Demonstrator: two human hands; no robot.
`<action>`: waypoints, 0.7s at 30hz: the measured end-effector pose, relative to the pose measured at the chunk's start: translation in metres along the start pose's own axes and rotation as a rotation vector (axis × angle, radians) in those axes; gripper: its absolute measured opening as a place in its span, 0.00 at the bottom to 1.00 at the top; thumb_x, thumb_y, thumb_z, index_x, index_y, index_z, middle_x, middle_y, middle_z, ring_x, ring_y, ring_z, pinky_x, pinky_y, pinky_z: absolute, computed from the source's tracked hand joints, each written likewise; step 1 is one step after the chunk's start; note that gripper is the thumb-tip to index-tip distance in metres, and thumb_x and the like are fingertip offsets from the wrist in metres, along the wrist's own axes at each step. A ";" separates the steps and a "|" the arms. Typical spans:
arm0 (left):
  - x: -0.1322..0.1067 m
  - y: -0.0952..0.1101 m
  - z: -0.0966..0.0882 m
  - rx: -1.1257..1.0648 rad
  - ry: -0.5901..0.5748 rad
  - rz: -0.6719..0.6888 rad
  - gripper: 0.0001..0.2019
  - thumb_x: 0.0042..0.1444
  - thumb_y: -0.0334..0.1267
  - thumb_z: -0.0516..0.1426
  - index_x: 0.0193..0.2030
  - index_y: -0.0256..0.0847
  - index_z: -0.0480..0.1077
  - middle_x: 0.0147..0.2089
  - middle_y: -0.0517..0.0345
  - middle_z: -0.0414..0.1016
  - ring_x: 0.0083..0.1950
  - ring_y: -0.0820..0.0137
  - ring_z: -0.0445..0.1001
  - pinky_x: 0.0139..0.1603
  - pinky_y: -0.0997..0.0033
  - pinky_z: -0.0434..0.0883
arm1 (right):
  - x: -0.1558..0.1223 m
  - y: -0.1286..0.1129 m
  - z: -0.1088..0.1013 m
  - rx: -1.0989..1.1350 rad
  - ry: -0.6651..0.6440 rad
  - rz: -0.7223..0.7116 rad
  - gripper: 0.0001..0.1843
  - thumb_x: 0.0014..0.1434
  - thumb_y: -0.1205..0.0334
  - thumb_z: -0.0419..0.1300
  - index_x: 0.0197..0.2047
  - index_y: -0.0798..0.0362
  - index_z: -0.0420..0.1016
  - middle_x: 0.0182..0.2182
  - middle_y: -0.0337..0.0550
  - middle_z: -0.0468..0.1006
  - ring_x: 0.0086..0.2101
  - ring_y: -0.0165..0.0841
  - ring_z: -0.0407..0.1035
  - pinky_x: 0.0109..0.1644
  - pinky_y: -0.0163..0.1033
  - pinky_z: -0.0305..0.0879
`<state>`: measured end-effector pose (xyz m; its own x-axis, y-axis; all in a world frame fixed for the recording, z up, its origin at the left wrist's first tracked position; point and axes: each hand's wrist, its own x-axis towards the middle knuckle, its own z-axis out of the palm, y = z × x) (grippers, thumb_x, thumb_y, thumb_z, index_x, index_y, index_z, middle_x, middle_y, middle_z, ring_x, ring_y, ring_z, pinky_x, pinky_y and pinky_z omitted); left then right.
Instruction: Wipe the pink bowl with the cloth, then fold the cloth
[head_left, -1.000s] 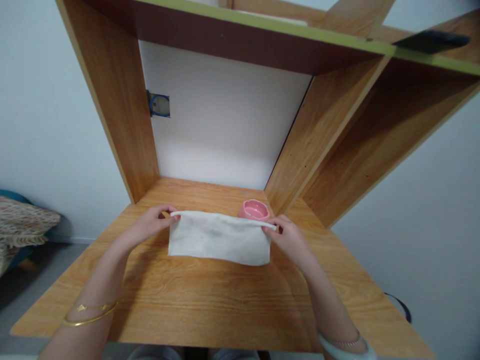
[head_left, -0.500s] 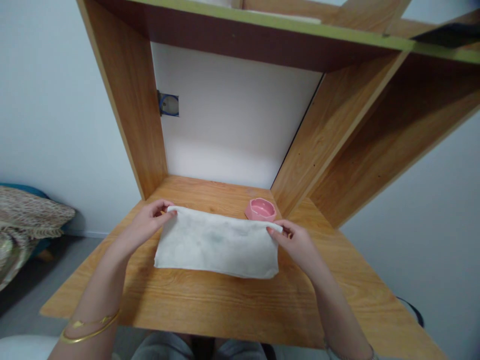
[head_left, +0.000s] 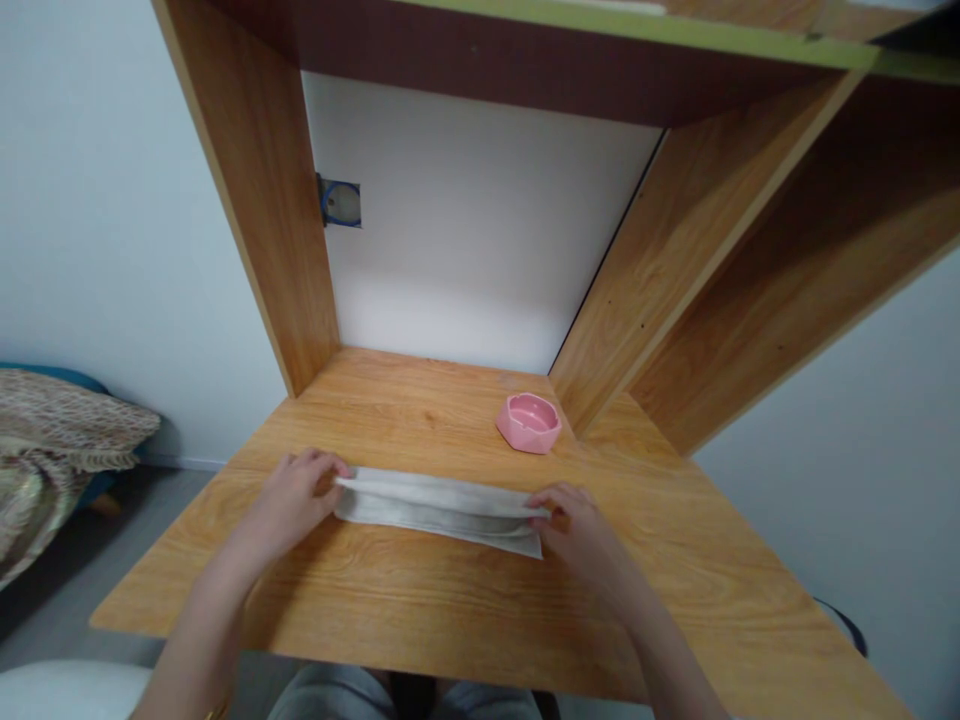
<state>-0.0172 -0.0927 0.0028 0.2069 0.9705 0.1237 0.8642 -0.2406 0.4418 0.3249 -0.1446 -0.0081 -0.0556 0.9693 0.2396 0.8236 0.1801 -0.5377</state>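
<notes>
A white cloth [head_left: 442, 510] lies folded into a narrow strip on the wooden desk [head_left: 465, 610]. My left hand [head_left: 296, 495] pinches the cloth's left end, fingers curled over the fold. At the cloth's right end my right hand [head_left: 581, 525] grips the edge in the same way. Both hands rest low on the desk surface with the cloth stretched between them. A small pink bowl [head_left: 529, 422] stands behind the cloth, to the right, apart from it.
Wooden side panels [head_left: 262, 200] and a shelf [head_left: 570, 60] above enclose the desk's back alcove. A wall socket [head_left: 339, 203] sits at the back left. A patterned fabric [head_left: 52, 450] lies off the desk at far left.
Both hands brought the cloth's upper edge down and toward me, folding it from a broad hanging sheet into a narrow strip flat on the desk.
</notes>
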 end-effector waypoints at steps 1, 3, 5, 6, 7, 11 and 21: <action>-0.007 0.000 0.002 0.059 -0.018 0.003 0.10 0.47 0.36 0.49 0.32 0.41 0.70 0.37 0.56 0.71 0.41 0.64 0.67 0.45 0.65 0.60 | -0.007 0.001 0.002 -0.007 -0.018 0.001 0.09 0.47 0.68 0.53 0.30 0.51 0.73 0.31 0.43 0.74 0.34 0.35 0.64 0.40 0.40 0.60; -0.021 0.003 0.003 0.158 -0.060 -0.005 0.12 0.47 0.32 0.49 0.34 0.42 0.71 0.39 0.56 0.71 0.40 0.64 0.66 0.44 0.64 0.60 | -0.017 0.002 0.007 -0.009 -0.049 -0.008 0.13 0.46 0.72 0.50 0.31 0.50 0.73 0.33 0.43 0.74 0.37 0.35 0.65 0.43 0.41 0.59; -0.029 0.011 0.004 0.234 -0.059 -0.027 0.14 0.48 0.30 0.49 0.38 0.42 0.71 0.40 0.54 0.71 0.40 0.63 0.66 0.44 0.63 0.61 | -0.024 0.004 0.010 0.006 -0.052 -0.014 0.17 0.45 0.74 0.48 0.34 0.50 0.73 0.34 0.42 0.73 0.38 0.35 0.65 0.45 0.41 0.59; -0.032 0.018 0.003 0.260 -0.033 -0.039 0.14 0.49 0.30 0.48 0.39 0.41 0.71 0.41 0.53 0.71 0.40 0.62 0.65 0.44 0.62 0.61 | -0.025 0.005 0.011 0.020 -0.036 -0.010 0.18 0.46 0.73 0.48 0.36 0.49 0.73 0.34 0.43 0.73 0.38 0.35 0.65 0.45 0.41 0.59; -0.033 0.026 0.004 0.273 -0.001 -0.047 0.14 0.50 0.30 0.48 0.41 0.40 0.71 0.42 0.51 0.71 0.41 0.62 0.65 0.45 0.61 0.61 | -0.025 0.007 0.011 0.032 -0.003 0.003 0.18 0.47 0.72 0.48 0.38 0.50 0.73 0.35 0.43 0.73 0.38 0.35 0.65 0.45 0.41 0.60; -0.034 0.065 0.013 0.139 -0.013 0.080 0.15 0.54 0.31 0.46 0.44 0.40 0.70 0.42 0.52 0.70 0.44 0.63 0.65 0.48 0.62 0.61 | -0.019 0.015 0.014 0.027 0.110 0.134 0.13 0.54 0.59 0.49 0.36 0.52 0.72 0.31 0.46 0.74 0.34 0.36 0.66 0.41 0.42 0.60; -0.054 0.102 0.056 0.159 -0.215 0.112 0.22 0.53 0.26 0.46 0.54 0.41 0.64 0.50 0.50 0.65 0.49 0.63 0.64 0.51 0.61 0.62 | -0.005 0.020 0.024 0.478 -0.013 0.307 0.14 0.43 0.48 0.54 0.22 0.50 0.58 0.18 0.33 0.62 0.21 0.29 0.58 0.25 0.35 0.55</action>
<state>0.0852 -0.1690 -0.0084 0.3828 0.9232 -0.0349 0.8881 -0.3573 0.2892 0.3285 -0.1423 -0.0392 0.1367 0.9906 0.0061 0.4565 -0.0575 -0.8879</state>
